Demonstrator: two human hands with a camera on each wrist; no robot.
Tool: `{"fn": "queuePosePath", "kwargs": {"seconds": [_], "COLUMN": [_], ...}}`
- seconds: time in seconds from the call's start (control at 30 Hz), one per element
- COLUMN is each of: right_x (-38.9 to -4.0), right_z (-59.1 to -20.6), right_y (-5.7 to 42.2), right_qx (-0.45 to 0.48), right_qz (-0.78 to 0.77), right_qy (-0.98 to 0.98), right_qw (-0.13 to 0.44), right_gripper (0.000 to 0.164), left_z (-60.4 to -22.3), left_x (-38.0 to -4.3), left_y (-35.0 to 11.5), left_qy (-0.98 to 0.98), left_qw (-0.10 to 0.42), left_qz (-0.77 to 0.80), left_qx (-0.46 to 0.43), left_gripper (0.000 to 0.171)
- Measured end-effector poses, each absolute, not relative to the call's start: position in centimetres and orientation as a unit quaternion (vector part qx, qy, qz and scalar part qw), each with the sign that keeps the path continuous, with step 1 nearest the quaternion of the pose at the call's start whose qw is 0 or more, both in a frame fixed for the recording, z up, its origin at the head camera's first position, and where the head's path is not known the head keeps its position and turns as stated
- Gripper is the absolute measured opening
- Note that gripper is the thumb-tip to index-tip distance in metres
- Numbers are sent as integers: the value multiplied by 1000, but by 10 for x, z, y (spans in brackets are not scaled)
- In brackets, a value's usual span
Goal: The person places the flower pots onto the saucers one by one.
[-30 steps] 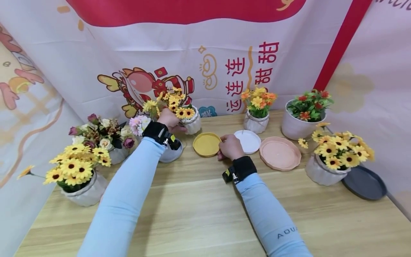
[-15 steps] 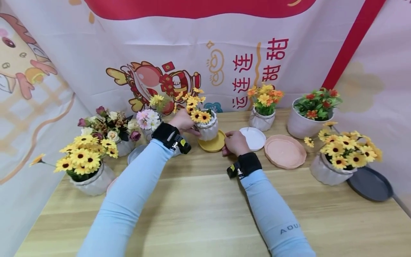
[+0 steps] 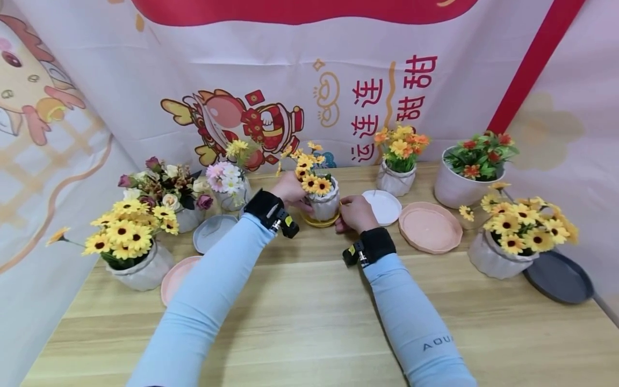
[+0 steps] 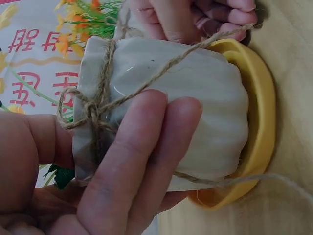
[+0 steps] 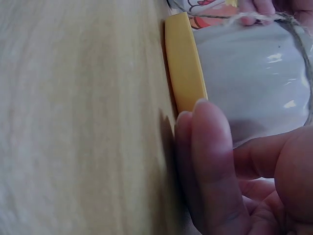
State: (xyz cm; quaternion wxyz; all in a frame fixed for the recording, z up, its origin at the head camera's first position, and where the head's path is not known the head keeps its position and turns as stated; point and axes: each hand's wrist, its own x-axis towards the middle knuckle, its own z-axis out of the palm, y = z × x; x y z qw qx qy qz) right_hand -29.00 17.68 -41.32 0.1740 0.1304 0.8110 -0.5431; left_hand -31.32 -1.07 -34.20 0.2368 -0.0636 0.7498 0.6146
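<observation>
My left hand (image 3: 289, 189) holds a small white ceramic flowerpot (image 3: 325, 207) with yellow daisy-like flowers. In the left wrist view, its fingers (image 4: 146, 142) and thumb wrap the pot, whose neck is tied with twine (image 4: 105, 78). The pot stands in a yellow saucer (image 4: 266, 107), its base inside the rim. On the saucer's right side, my right hand (image 3: 358, 214) pinches the edge. Seen from the right wrist, fingertips (image 5: 208, 127) lie against the yellow saucer (image 5: 185, 63), low over the wooden table; the exact thumb contact is hidden.
A white saucer (image 3: 382, 207) and a peach saucer (image 3: 430, 227) lie right of my right hand. Grey (image 3: 214, 234) and pink (image 3: 176, 277) saucers lie left. Flowerpots stand on both sides, including yellow flowers (image 3: 503, 252) beside a dark saucer (image 3: 558, 277). Printed cloth hangs behind.
My left hand has carried the flowerpot rightward from the table's back and set it down in the yellow saucer. The right hand has stayed at the saucer's edge.
</observation>
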Motion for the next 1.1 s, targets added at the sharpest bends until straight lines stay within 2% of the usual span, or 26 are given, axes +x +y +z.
{"fn": "queuePosePath", "kwargs": {"seconds": [0.3, 0.47, 0.8, 1.1], "right_x": [-290, -290, -288, -287], "right_z": [-413, -414, -415, -412], "right_y": [177, 176, 175, 177], "right_qx": [118, 121, 112, 108], "right_qz": [-557, -553, -551, -544], "right_qy": [804, 807, 812, 816], "right_qw": [170, 167, 156, 162], "right_gripper": [38, 37, 37, 40], "left_z": [-348, -352, -360, -358], "left_x": [-311, -309, -293, -264], "left_y": [-8, -10, -21, -41], "left_qy": [766, 764, 750, 766], "left_qw": [225, 220, 226, 200], "left_qz": [596, 600, 620, 610], "left_qx": [-86, -91, -47, -1], "left_gripper": [59, 55, 44, 50]}}
